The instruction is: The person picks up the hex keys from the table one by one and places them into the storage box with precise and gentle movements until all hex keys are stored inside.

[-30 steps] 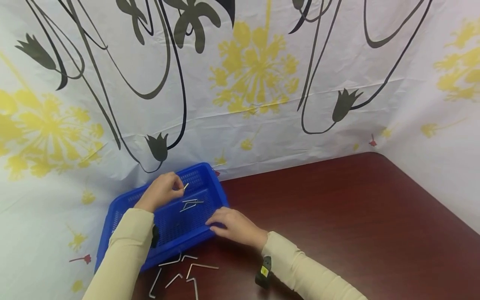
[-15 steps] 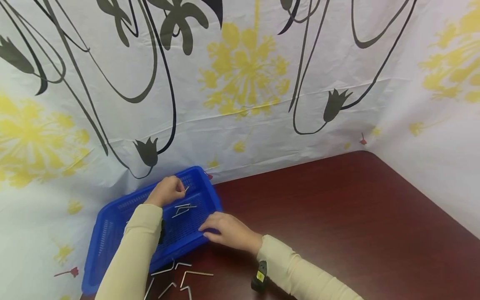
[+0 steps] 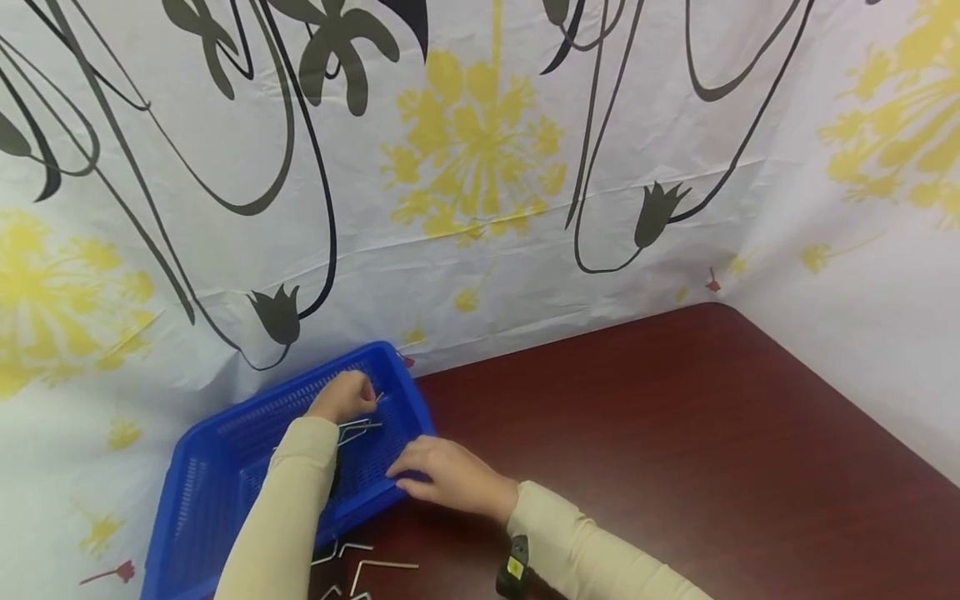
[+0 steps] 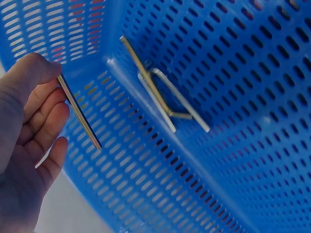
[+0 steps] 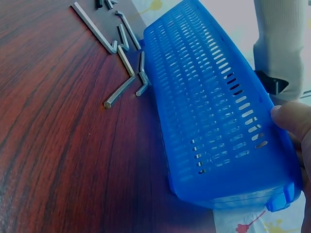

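My left hand (image 3: 347, 397) is inside the blue basket (image 3: 161, 521), close to its far right end. Thumb and fingers pinch a hex key (image 4: 81, 115), whose straight shaft sticks out from the fingertips in the left wrist view. Several more hex keys (image 4: 147, 73) lie together on the basket's perforated floor, one of them brass-coloured. At the near right rim my right hand (image 3: 444, 475) holds the basket, with the thumb (image 5: 284, 116) on the outer wall and the other fingers mostly hidden behind the rim.
Several L-shaped hex keys (image 3: 386, 565) of different lengths lie on the dark red-brown table (image 3: 637, 417) along the basket's near side. A white patterned cloth (image 3: 465, 275) hangs behind the table and at both sides.
My left hand has moved right inside the basket, carrying the hex key. The right hand stays at the rim. The head view has shifted, so the basket appears lower and farther left.
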{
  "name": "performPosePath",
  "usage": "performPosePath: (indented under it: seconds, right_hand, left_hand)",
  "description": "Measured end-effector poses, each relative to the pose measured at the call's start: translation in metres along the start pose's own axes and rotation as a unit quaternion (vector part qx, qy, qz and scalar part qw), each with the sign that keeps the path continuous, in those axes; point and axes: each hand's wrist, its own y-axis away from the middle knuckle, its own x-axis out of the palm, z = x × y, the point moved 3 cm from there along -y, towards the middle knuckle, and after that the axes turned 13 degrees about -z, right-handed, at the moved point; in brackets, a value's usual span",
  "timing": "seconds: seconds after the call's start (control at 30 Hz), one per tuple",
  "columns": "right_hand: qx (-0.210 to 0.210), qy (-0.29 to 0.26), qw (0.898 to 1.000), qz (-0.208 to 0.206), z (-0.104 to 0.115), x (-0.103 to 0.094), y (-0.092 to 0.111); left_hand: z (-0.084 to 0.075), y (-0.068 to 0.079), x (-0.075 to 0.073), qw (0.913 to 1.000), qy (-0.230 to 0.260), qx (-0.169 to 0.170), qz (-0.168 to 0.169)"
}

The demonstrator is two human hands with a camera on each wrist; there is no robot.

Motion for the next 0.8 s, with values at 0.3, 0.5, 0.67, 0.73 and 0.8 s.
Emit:
performPosePath:
  seconds: [0.3,0.5,0.67,0.73,0.8]
  right_hand:
    - [-0.003,0.004,1.0,-0.003,-0.002,0.004,0.002]
    - [-0.004,-0.004,1.0,-0.011,-0.003,0.004,0.002]
    - [-0.002,-0.008,1.0,-0.009,-0.002,0.005,0.002]
    - [-0.001,-0.008,1.0,-0.011,-0.002,0.005,0.002]
    - [-0.003,-0.007,1.0,-0.015,-0.002,0.005,0.003]
  left_hand:
    - [0.001,-0.001,0.023,0.9995,0.03,-0.003,0.012]
    - [0.0,-0.001,0.032,0.9996,0.028,-0.003,0.007]
    - [0.003,0.001,0.042,0.9988,0.021,-0.03,0.033]
    - [0.003,0.001,0.044,0.9987,0.024,-0.03,0.034]
    - [0.003,0.0,0.045,0.9988,0.03,-0.026,0.03]
